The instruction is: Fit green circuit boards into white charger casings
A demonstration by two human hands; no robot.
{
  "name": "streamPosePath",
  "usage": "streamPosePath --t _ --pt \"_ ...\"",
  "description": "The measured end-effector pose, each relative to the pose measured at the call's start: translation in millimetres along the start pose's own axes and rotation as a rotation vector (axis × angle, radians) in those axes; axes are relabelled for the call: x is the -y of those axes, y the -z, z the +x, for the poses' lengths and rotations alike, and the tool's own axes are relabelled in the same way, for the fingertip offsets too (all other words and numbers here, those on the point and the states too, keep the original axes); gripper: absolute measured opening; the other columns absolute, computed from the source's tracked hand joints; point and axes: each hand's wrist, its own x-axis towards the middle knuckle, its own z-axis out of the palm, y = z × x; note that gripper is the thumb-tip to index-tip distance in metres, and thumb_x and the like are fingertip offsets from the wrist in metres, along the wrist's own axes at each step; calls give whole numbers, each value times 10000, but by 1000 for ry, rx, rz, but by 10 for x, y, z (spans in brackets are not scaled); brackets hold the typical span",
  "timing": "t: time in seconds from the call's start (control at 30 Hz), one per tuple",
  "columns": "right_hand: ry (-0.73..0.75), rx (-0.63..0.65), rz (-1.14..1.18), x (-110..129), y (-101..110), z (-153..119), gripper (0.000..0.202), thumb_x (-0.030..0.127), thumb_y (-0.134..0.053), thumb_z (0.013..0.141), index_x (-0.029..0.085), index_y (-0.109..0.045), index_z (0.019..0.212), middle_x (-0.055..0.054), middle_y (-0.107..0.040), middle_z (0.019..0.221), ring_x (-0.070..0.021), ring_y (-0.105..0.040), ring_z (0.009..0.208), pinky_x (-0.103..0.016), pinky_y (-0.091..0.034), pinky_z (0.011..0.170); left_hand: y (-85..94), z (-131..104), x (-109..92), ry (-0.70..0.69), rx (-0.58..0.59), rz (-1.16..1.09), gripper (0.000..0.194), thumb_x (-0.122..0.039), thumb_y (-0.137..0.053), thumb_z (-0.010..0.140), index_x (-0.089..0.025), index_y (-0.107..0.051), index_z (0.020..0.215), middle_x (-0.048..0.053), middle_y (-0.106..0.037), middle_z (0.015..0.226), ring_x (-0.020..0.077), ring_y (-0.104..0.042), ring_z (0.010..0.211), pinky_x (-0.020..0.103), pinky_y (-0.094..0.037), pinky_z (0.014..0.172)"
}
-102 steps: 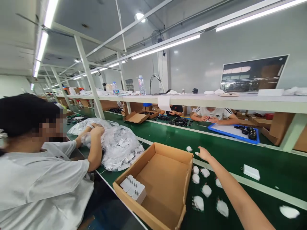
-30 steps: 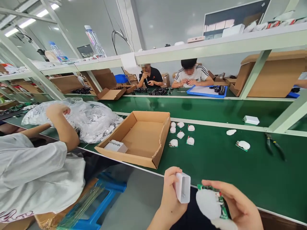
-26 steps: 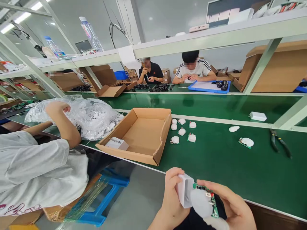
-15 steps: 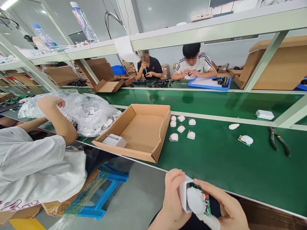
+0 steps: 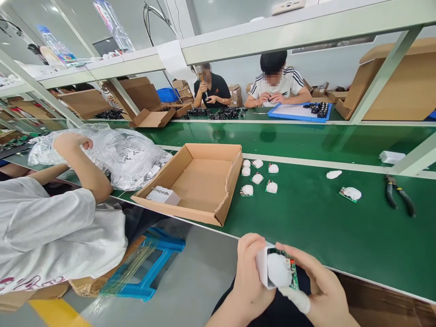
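My left hand (image 5: pixel 250 272) is closed around a white plastic housing (image 5: pixel 261 268), its open side facing right. Between the fingers of my right hand (image 5: pixel 316 281) is a green circuit board (image 5: pixel 293 274) with a rounded white lump (image 5: pixel 279 270) on it. The board's left part sits at the mouth of the housing; how deep it goes is hidden. A white wrapping covers one digit of my right hand. Both hands are in front of the bench edge. Beyond them on the green bench lie several similar boards (image 5: pixel 271 187) with white lumps, and one more board (image 5: pixel 350 194) farther right.
An open cardboard box (image 5: pixel 204 215) holds a white housing (image 5: pixel 163 196) at its near left corner. Pliers (image 5: pixel 397 193), a white scrap (image 5: pixel 334 174) and another white housing (image 5: pixel 391 157) lie to the right. At left, a co-worker's arm (image 5: pixel 80 163) rests by a clear plastic bag (image 5: pixel 132 159).
The board looks slightly deeper in the white housing, and both hands have shifted a little up in the picture. The camera's view has tilted slightly.
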Motion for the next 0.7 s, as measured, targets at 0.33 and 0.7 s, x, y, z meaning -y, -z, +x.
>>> streamPosePath --t 0.33,0.7 --pt "-280 -5 205 71 -10 64 479 380 -793 816 217 -655 1244 -122 -683 1247 -280 -656 1153 -353 -571 983 -38 49 -104 128 17 2 509 -104 -623 722 -211 -440 1185 86 -505 1082 211 -535 987 323 -488 796" --pt "-265 67 67 16 -4 55 480 377 -763 840 245 -642 1285 -99 -659 1293 -271 -636 1181 -370 -537 1028 -31 39 -88 186 14 30 516 -73 -591 701 -218 -437 1171 89 -497 1087 212 -535 982 343 -504 797"
